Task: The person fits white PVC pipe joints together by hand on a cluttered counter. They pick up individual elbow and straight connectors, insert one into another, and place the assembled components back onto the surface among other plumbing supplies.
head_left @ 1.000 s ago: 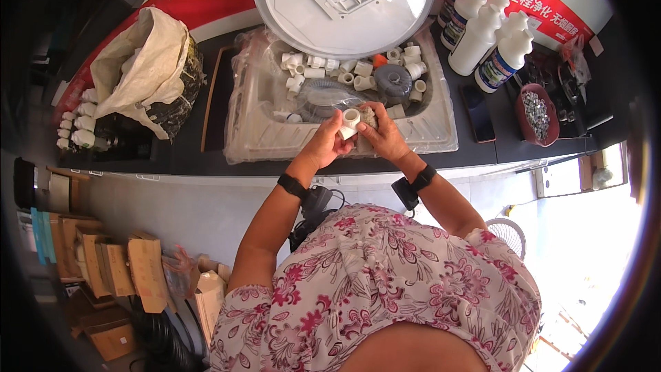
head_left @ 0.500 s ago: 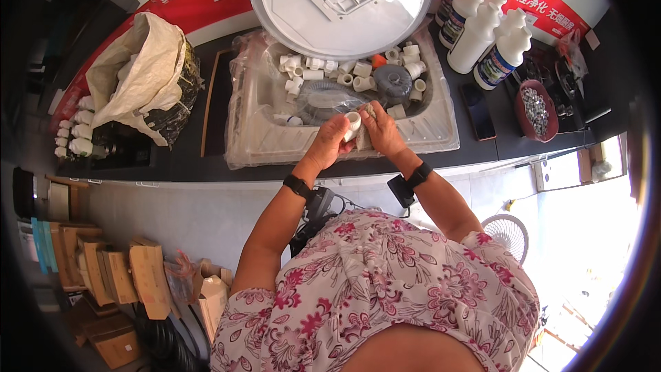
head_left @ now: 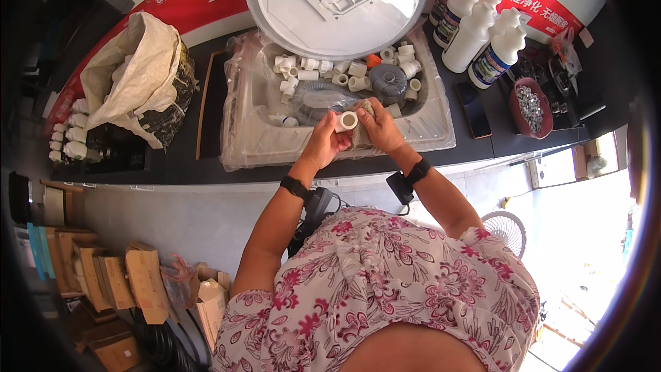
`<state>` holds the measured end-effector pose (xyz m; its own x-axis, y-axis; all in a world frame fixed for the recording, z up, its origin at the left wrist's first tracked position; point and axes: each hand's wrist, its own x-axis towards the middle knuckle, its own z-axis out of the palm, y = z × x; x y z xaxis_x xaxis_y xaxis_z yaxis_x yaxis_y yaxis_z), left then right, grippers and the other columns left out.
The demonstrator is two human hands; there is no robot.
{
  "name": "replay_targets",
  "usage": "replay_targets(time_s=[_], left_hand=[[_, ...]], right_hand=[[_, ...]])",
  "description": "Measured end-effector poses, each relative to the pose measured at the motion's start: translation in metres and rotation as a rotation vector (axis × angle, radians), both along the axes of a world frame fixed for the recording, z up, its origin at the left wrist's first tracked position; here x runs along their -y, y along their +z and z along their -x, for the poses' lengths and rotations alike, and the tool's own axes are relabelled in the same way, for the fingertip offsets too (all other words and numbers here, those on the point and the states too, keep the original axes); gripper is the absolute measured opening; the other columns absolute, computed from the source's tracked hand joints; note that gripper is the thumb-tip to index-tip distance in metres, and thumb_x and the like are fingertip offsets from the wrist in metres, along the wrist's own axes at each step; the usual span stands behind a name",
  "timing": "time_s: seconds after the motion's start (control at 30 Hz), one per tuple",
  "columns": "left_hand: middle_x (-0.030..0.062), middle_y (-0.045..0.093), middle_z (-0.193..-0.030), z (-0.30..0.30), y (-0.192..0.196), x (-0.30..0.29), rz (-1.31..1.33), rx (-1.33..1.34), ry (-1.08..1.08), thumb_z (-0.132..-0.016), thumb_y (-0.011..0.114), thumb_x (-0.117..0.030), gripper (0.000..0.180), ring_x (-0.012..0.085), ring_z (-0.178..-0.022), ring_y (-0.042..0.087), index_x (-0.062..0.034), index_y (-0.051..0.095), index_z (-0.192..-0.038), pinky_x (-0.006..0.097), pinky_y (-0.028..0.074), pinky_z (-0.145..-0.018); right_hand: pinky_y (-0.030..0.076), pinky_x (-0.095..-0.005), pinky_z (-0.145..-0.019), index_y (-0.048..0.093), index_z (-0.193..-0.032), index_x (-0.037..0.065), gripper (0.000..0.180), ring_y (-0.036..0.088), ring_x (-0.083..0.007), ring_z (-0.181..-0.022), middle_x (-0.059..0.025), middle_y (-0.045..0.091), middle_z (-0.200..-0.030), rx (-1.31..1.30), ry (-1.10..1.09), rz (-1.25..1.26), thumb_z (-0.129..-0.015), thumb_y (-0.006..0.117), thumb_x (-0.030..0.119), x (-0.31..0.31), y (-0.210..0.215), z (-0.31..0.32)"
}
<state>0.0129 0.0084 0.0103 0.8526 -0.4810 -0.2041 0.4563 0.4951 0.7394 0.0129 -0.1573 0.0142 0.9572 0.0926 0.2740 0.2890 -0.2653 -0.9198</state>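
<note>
My left hand (head_left: 322, 142) is closed round a short white plastic pipe fitting (head_left: 346, 122), its round open end turned up towards me. Beside it, my right hand (head_left: 383, 132) grips a crumpled beige-grey cloth (head_left: 361, 140), part of which hangs below the fingers next to the fitting. Both hands are over the front of a sink (head_left: 437, 126) wrapped in clear plastic. Behind them in the basin lie several white pipe fittings (head_left: 358, 84), a grey round coil (head_left: 388, 83) and a grey ribbed piece in clear film (head_left: 321, 98).
A large round white lid (head_left: 289, 0) leans over the sink's back. Left stands an open woven sack (head_left: 131, 72). To the right are several white bottles (head_left: 468, 41), a phone (head_left: 472, 110) and a reddish bowl of small metal parts (head_left: 530, 111). Cardboard boxes (head_left: 146, 279) stand on the floor.
The fitting has turned in my left hand, so its open end now faces me more. The right hand keeps hold of the cloth. The whole view has shifted slightly.
</note>
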Motion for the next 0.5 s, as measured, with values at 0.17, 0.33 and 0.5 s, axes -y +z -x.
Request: replay_targets(time_s=[0.17,0.33,0.5], left_hand=[[0.0034,0.053,-0.071,-0.003,0.003,-0.005,-0.017,-0.038,-0.094,-0.084,0.046,-0.049,0.042,0.0121,-0.059,0.049,-0.0084,0.050,-0.095,0.022,0.039,-0.051],[0.0027,0.053,-0.073,-0.004,-0.006,-0.011,0.073,-0.004,-0.118,-0.086,0.048,-0.040,0.033,0.0105,-0.056,0.047,-0.0082,0.050,-0.096,0.021,0.039,-0.049],[0.0019,0.053,-0.079,-0.002,-0.005,-0.008,0.078,0.059,-0.092,-0.086,0.051,-0.032,0.027,0.0097,-0.061,0.048,-0.0085,0.049,-0.100,0.021,0.040,-0.053]], right_hand=[[0.045,-0.0335,-0.065,0.049,-0.097,0.004,0.024,0.057,-0.0323,-0.077,-0.0169,0.057,-0.081,0.199,-0.072,0.093,-0.083,0.055,0.023,-0.006,0.024,0.004],[0.045,-0.0380,-0.061,0.048,-0.090,0.003,0.021,0.056,-0.0376,-0.072,-0.0197,0.057,-0.075,0.104,-0.046,0.149,-0.082,0.055,0.021,-0.007,0.024,0.003],[0.045,-0.0391,-0.060,0.048,-0.090,0.002,0.025,0.056,-0.0390,-0.072,-0.0211,0.057,-0.075,0.009,-0.058,0.167,-0.083,0.053,0.025,-0.007,0.019,-0.004]])
